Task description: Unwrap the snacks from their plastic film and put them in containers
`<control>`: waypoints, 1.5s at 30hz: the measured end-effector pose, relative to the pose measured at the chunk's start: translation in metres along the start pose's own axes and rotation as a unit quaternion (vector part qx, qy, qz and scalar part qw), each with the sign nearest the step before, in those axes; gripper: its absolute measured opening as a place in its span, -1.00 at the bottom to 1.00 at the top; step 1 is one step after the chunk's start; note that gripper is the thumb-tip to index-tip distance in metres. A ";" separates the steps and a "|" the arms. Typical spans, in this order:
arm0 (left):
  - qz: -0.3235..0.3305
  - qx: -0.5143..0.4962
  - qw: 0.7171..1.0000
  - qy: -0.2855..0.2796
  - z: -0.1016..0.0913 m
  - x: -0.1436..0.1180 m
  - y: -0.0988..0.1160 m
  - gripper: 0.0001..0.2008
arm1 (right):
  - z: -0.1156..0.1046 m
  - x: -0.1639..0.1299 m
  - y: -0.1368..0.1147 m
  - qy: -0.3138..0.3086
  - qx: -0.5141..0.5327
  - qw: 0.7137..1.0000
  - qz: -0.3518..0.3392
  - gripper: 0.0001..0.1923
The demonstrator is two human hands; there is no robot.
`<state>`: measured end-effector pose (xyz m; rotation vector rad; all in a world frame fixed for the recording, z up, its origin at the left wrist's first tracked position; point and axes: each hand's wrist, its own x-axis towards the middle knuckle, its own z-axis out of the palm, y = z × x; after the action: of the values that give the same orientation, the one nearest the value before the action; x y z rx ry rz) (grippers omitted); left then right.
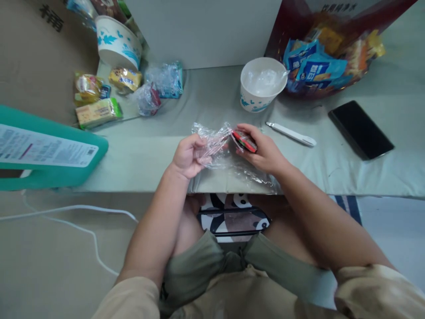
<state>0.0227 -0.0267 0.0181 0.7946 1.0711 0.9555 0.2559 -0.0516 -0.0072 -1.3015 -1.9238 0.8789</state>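
My left hand (188, 156) is closed on the bunched edge of a clear plastic bag (217, 146) that lies at the near edge of the green-covered table (149, 150). My right hand (262, 150) grips a small red snack packet (245, 141) right at the bag's mouth. The bag's far end trails toward me under my right wrist. Both hands sit close together, just in front of a white paper bowl (262, 84) with blue print.
A white pen-like tool (292, 134) and a black phone (360, 129) lie to the right. A red box of snack packets (328, 57) stands at back right. Wrapped snacks (99, 110), bagged items (159, 86) and another bowl (117, 42) are back left. A teal box (46, 150) overhangs the left edge.
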 end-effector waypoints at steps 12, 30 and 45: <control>-0.036 -0.168 0.970 0.170 0.005 0.029 0.009 -0.89 | -0.022 -0.035 -0.004 0.043 0.087 0.995 -0.032 -0.68; -0.111 -0.240 0.954 0.144 0.029 0.028 0.029 -0.94 | -0.170 0.083 -0.015 0.225 -0.350 0.899 0.136 -0.48; 0.066 0.127 0.969 0.202 -0.007 0.014 0.008 -0.66 | 0.021 -0.034 -0.024 0.022 -0.158 0.986 0.049 -0.69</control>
<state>0.0170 -0.0106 0.0180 0.9105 1.5311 1.1373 0.2371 -0.0941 -0.0043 -1.5963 -2.0386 0.5997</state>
